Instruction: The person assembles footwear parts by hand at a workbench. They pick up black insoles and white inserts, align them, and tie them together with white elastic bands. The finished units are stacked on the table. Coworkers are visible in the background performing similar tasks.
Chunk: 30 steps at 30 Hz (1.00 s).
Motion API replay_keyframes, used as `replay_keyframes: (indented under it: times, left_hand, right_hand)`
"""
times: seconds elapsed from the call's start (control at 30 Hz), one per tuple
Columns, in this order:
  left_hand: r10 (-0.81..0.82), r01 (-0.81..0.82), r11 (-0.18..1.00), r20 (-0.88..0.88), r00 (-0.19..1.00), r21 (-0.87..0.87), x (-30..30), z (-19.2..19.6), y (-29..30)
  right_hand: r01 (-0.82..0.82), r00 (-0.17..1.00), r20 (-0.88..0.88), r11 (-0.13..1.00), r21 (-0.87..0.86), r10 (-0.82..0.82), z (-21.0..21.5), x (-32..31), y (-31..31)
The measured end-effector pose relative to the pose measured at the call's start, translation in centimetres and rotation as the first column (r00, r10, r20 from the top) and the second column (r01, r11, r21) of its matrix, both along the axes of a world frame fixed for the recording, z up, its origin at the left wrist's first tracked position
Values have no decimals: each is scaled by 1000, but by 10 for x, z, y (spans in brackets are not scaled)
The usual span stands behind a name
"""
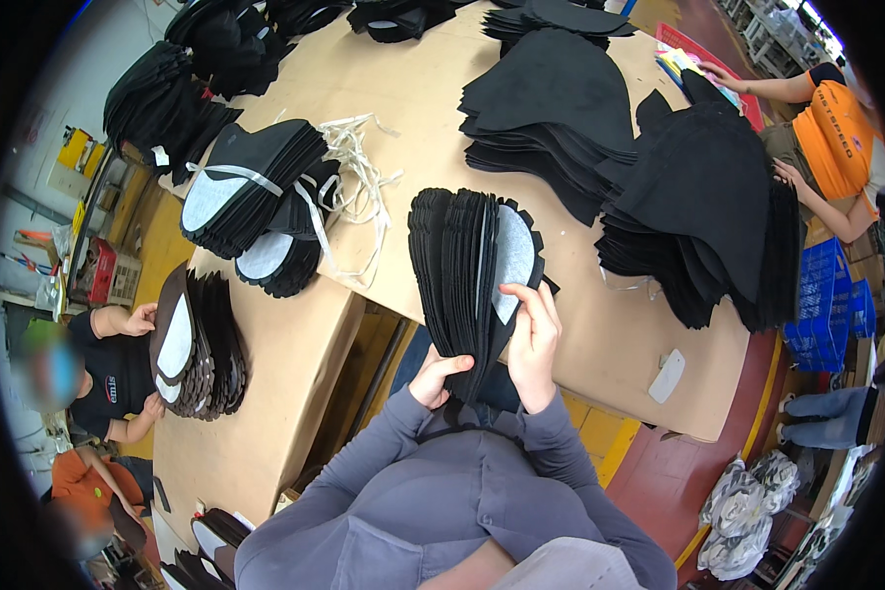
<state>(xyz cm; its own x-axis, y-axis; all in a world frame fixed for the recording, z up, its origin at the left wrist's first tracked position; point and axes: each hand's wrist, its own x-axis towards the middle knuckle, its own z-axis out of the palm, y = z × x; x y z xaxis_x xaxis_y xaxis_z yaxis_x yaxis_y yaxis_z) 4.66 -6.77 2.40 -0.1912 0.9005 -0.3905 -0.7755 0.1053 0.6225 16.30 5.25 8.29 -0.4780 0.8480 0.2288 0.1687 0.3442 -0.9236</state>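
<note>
Brown cardboard covers the big worktop, which is split by a gap near the person and loaded with stacks of black cut fabric pieces. Held upright over the near edge of the worktop is a thick bundle of black shaped pieces, each backed with a pale grey lining patch. The left hand is closed around the bottom of the bundle, gripping it from below. The right hand is clamped on the bundle's right side, thumb across the grey patch of the outermost piece, fingers curled behind. Both sleeves are grey.

On the far left of the worktop lie two tied bundles of the same pieces, bound with white strips that trail loose beside them. Far and right sit large flat piles of black fabric, and a taller, fanned pile just right of them. A small white scrap lies on the near right part of the worktop.

At the left, a person in a black shirt holds another bundle upright on the lower section of worktop. At the far right, a person in an orange vest rests a hand on the fanned pile, with blue crates beside them on the floor.
</note>
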Motion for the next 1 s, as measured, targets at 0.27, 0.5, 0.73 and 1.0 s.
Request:
replay_keyframes:
  times: [0.27,0.5,0.73,1.0]
  left_hand:
    - [17,-17,1000,16,1000,13,0,-10,0]
    - [22,-23,1000,-43,999,-15,3,6,1]
    - [25,-23,1000,-80,996,18,5,9,3]
    - [18,-15,1000,-156,988,20,7,4,3]
  right_hand:
    - [166,982,-85,986,-19,-167,-8,-8,-7]
    - [120,992,-3,958,261,-123,-7,-11,-5]
    - [205,977,-99,952,226,-186,-3,-12,-9]
    - [218,942,165,907,359,-291,18,-9,-11]
